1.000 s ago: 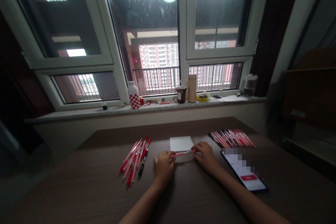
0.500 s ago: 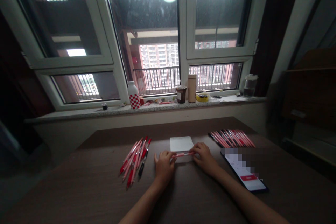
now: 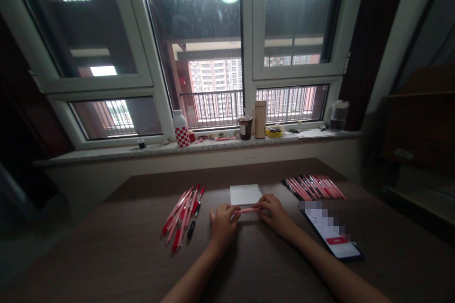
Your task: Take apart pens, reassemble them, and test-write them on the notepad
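A pink pen (image 3: pixel 248 210) lies sideways between my two hands, just in front of a white notepad (image 3: pixel 244 195). My left hand (image 3: pixel 223 225) pinches the pen's left end, while the fingers of my right hand (image 3: pixel 274 213) close on its right end. To the left is a loose pile of pens (image 3: pixel 183 218) in pink, red and black, pointing roughly the same way. On the far right of the table, more pens (image 3: pixel 314 187) lie side by side in a neat slanted row. A phone (image 3: pixel 330 232) rests near my right forearm, its screen lit and partly blurred.
The brown table (image 3: pixel 142 265) reaches toward a stone windowsill (image 3: pixel 159 150). On the sill stand a checkered bottle (image 3: pixel 181 130), a drink cup (image 3: pixel 245 129), a tan flask (image 3: pixel 260 120), yellow tape (image 3: pixel 274 132) and a clear jug (image 3: pixel 339 116).
My right hand has shifted very slightly toward my left hand along the pen, and the pen's clear section no longer shows as plainly. The piles, notepad and phone have not moved.
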`<action>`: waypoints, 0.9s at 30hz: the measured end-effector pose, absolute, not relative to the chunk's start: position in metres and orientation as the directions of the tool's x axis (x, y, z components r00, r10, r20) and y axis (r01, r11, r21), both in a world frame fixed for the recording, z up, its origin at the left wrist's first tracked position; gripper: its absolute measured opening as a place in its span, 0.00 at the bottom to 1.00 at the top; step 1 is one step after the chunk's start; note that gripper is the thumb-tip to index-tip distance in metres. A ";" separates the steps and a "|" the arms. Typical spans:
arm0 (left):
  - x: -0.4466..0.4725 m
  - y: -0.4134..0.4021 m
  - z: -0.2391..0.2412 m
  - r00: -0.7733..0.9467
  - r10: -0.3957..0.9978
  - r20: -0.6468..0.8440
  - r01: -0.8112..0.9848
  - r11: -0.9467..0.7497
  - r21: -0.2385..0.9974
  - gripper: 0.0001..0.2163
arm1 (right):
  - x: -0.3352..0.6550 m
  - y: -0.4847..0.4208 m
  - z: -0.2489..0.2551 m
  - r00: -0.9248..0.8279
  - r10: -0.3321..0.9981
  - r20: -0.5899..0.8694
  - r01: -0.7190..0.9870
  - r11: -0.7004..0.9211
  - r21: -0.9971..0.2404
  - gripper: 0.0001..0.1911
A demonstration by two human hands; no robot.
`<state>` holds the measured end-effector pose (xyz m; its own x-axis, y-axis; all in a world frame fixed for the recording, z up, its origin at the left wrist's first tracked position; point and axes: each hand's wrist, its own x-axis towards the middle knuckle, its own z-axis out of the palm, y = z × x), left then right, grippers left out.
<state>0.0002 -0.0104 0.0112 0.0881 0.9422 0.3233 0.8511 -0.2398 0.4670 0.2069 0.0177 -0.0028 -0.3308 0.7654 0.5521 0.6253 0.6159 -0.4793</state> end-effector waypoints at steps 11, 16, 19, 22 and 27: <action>0.000 -0.009 0.010 0.103 0.943 0.317 0.829 -0.258 0.496 0.10 | 0.206 0.017 -0.002 -0.344 0.757 0.556 0.603 0.632 -0.487 0.11; -0.001 -0.009 0.010 0.117 0.942 0.315 0.827 -0.268 0.495 0.11 | 0.206 0.016 -0.001 -0.357 0.753 0.552 0.592 0.640 -0.490 0.11; -0.001 -0.008 0.009 0.112 0.944 0.309 0.830 -0.260 0.493 0.10 | 0.206 0.015 0.000 -0.364 0.748 0.555 0.580 0.648 -0.493 0.10; -0.001 -0.008 0.009 0.111 0.943 0.314 0.828 -0.262 0.495 0.11 | 0.207 0.016 -0.001 -0.373 0.742 0.558 0.572 0.657 -0.491 0.10; -0.001 -0.007 0.008 0.112 0.942 0.316 0.823 -0.266 0.501 0.10 | 0.207 0.017 -0.001 -0.376 0.740 0.558 0.562 0.661 -0.497 0.10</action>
